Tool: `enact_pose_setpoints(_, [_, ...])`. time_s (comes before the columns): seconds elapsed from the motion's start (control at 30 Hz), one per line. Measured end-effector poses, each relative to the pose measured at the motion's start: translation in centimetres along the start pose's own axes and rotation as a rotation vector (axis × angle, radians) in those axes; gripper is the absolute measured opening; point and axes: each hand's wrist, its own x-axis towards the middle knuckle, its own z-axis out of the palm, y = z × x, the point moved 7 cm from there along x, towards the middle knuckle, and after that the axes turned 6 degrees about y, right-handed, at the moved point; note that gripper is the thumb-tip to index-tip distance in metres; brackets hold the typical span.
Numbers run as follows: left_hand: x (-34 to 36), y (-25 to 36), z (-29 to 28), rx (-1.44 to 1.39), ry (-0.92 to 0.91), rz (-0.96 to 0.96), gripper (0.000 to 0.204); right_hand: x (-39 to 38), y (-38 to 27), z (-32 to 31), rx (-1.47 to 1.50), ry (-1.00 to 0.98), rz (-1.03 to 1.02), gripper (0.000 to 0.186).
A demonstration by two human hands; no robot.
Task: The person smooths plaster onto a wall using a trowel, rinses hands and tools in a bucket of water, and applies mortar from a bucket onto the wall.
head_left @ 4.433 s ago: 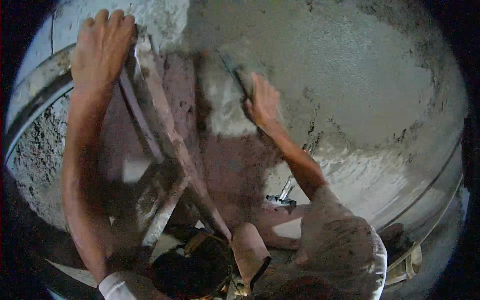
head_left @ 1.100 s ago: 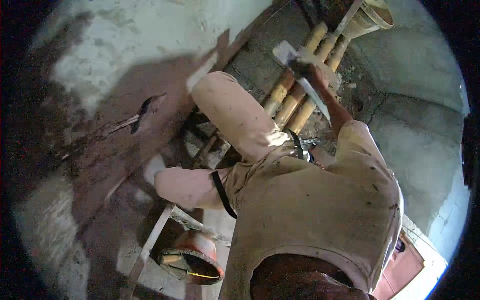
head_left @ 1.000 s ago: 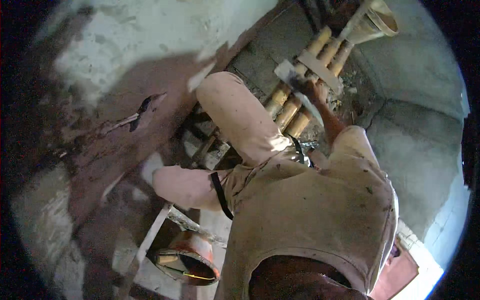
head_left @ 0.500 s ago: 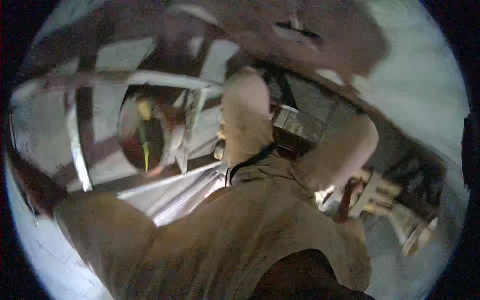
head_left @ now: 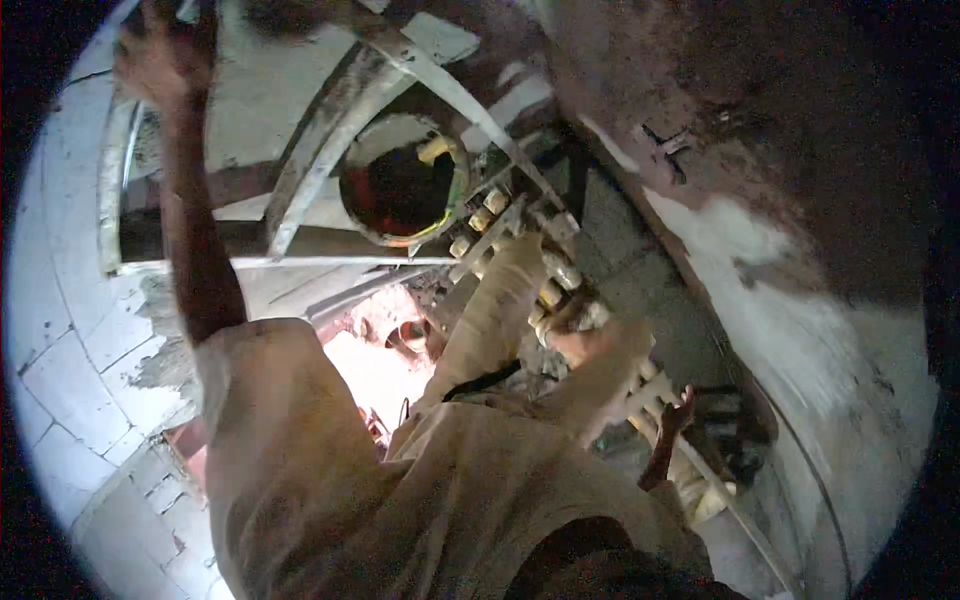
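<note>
My left hand is raised at the upper left, fingers spread, beside a pale metal-and-wood frame; its fingertips are shadowed, so I cannot tell whether they touch it. My right hand is low on the right, small and dim, its fingers apart and slightly curled. It is beside a pale board lying across pale yellow poles, and I make out nothing held in it. A round bucket with a dark interior and a yellow item at its rim is among the frame's bars, above my bent legs.
A plastered wall with brown and grey patches runs down the right, a small tool-like piece against it. A white blockwork wall is on the left. A brightly lit pinkish area shows below the frame. A long pole reaches toward the lower right.
The view has swung round sharply. My left arm has come into sight, raised. The trowel that my right hand held earlier is no longer visible in it.
</note>
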Motion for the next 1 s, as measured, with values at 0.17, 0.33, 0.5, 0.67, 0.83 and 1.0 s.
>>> enact_pose_setpoints(0.17, [-11.1, 9.9, -8.4, -0.737, -0.555, -0.357, 0.066, -7.6, -4.4, -12.6, -0.486, -0.059, -0.01, 0.061])
enact_pose_setpoints(0.33, [-41.1, 21.8, -4.6, -1.212, -1.609, -0.685, 0.107, -12.0, -11.8, -17.3, -0.133, 0.029, -0.059, 0.065])
enact_pose_setpoints(0.5, [-45.0, 20.7, -6.9, -1.08, -1.727, -0.705, 0.096, -16.3, -16.5, -18.3, -0.21, -0.174, 0.188, 0.053])
enact_pose_setpoints(0.67, [-41.1, 15.5, -0.9, -1.098, -1.379, -1.179, 0.061, -19.7, -14.4, -14.5, 0.579, -0.129, 0.696, 0.054])
enact_pose_setpoints(0.83, [-36.3, 20.3, -5.3, -1.167, -1.773, -0.755, 0.036, -18.9, -19.1, -17.7, 0.137, -0.082, 0.257, 0.057])
enact_pose_setpoints(1.0, [-32.2, 16.7, -10.1, -1.44, -1.282, -0.265, 0.056, -14.4, -27.0, -17.5, 0.207, -0.109, 0.136, 0.063])
